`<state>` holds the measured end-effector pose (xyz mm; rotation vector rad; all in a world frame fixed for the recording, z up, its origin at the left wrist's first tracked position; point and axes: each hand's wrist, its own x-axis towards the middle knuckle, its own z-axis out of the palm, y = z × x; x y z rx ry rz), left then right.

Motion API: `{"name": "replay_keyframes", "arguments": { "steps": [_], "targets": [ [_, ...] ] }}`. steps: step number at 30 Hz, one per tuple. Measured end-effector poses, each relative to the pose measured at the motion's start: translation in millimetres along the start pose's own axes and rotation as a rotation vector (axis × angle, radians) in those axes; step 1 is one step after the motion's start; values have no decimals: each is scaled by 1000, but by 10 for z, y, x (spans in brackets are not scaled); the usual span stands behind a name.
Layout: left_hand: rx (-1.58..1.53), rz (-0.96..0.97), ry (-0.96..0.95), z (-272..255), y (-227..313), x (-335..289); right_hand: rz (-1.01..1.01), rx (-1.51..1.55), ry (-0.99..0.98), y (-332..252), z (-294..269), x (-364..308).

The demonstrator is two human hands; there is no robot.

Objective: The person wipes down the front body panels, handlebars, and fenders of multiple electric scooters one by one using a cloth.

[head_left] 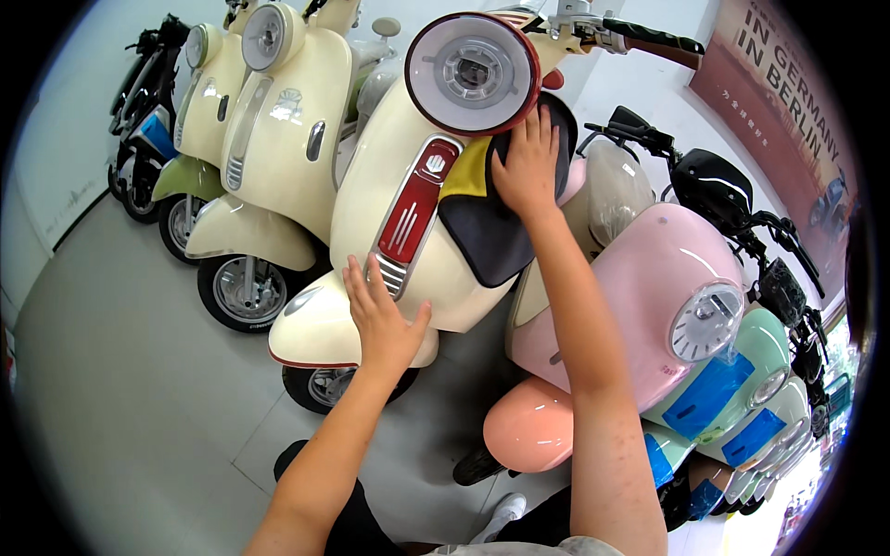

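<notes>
A cream scooter (371, 204) with a red centre panel (408, 218) and a round red-rimmed headlight (473, 72) stands right in front of me. My right hand (528, 167) lies flat, fingers stretched, on a dark grey cloth (487, 236) with a yellow underside showing at a folded corner. The cloth rests against the scooter's front shield, just below the headlight. Lower down, my left hand (385, 320) is spread with nothing in it, at the top of the cream front fender (315, 324); whether the palm touches is hidden.
More cream scooters (287, 120) stand to the left, with a black one (148, 120) beyond. Close on the right are a pink scooter (630, 287) with an orange fender (530, 424) and a mint green one (765, 343). A handlebar (649, 39) juts out above my right hand.
</notes>
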<state>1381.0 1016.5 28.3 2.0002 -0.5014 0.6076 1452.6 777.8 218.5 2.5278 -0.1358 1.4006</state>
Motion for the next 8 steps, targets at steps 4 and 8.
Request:
{"name": "replay_keyframes", "arguments": {
  "steps": [4,8],
  "targets": [
    [16,-45,-45,50,-134,47,-33,-34,-21,85,24,185],
    [21,-56,-76,88,-234,71,-128,40,-32,277,9,263]
  ]
}}
